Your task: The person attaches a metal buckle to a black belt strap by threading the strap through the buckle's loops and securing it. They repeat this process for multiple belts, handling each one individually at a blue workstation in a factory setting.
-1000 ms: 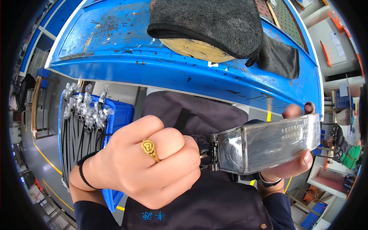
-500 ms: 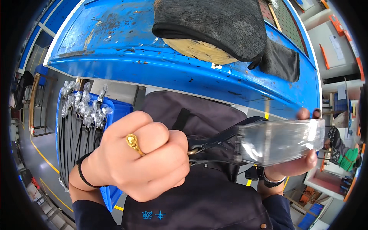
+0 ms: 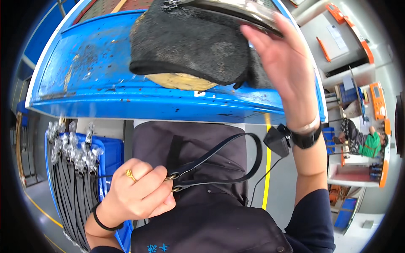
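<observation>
My left hand (image 3: 139, 189) is closed around a black leather strap (image 3: 249, 168) near its brass-coloured rings (image 3: 175, 181). The strap's loop sticks out to the right in front of the dark apron (image 3: 156, 152). My right hand (image 3: 287, 63) is raised above the bench, its fingers partly stretched along a glossy, see-through plastic band (image 3: 257, 16). The band appears held by its right end, above the dark cloth; its far edge leaves the picture. Under it, a worn black cloth (image 3: 190, 52) covers a rounded yellowish block (image 3: 181, 81).
The blue bench (image 3: 88, 84) has a scuffed surface. To the left, a blue bin (image 3: 112, 154) holds several black straps (image 3: 74, 198) with plastic-wrapped ends. A black cable-tethered object (image 3: 276, 141) hangs near my right wrist. A person in green (image 3: 371, 145) is far right.
My right hand has moved up and forward over the bench with the plastic band, away from the strap. My left hand still grips the strap, now lower left. The view has shifted.
</observation>
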The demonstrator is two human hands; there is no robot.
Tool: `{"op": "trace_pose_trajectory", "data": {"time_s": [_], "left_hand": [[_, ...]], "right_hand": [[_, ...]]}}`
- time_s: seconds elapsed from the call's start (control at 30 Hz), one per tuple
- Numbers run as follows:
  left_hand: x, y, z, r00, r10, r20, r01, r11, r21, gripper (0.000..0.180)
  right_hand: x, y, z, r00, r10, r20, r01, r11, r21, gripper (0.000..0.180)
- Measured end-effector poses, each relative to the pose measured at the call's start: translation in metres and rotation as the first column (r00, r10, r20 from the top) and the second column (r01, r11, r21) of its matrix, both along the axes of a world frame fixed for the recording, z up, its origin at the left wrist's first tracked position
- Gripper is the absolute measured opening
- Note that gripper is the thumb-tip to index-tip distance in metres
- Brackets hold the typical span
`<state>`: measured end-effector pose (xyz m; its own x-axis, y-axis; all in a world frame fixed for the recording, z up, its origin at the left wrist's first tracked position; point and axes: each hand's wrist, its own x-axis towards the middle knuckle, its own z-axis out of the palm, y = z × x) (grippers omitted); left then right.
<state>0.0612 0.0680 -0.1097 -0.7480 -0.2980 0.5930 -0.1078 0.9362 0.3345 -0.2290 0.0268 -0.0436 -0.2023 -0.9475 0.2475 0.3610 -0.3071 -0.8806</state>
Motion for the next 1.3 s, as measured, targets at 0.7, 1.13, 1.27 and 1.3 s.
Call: {"op": "trace_pose_trajectory", "data": {"time_s": [0.7,1.13,1.27,1.3], "left_hand": [[-0.019,-0.001,-0.009,0.992,-0.031,-0.125,0.029,0.999,-0.023,0.011],[-0.028,0.009,0.001,0.998,-0.020,-0.052,0.017,0.997,-0.073,0.009],[-0.027,0.009,0.001,0.999,-0.028,-0.039,0.025,0.997,-0.071,0.010],[-0.027,0.009,0.002,0.999,-0.030,-0.030,0.028,0.997,-0.068,0.010]], "right_hand": [[0.046,0.135,-0.033,-0.069,-0.270,-0.960,0.204,0.939,-0.278,0.033],[0.080,0.164,-0.058,-0.076,-0.276,-0.958,-0.007,0.961,-0.276,0.044],[0.072,0.156,-0.058,0.053,-0.288,-0.956,-0.154,0.944,-0.293,0.042],[0.066,0.155,-0.057,0.112,-0.279,-0.954,-0.198,0.935,-0.296,0.043]]}}
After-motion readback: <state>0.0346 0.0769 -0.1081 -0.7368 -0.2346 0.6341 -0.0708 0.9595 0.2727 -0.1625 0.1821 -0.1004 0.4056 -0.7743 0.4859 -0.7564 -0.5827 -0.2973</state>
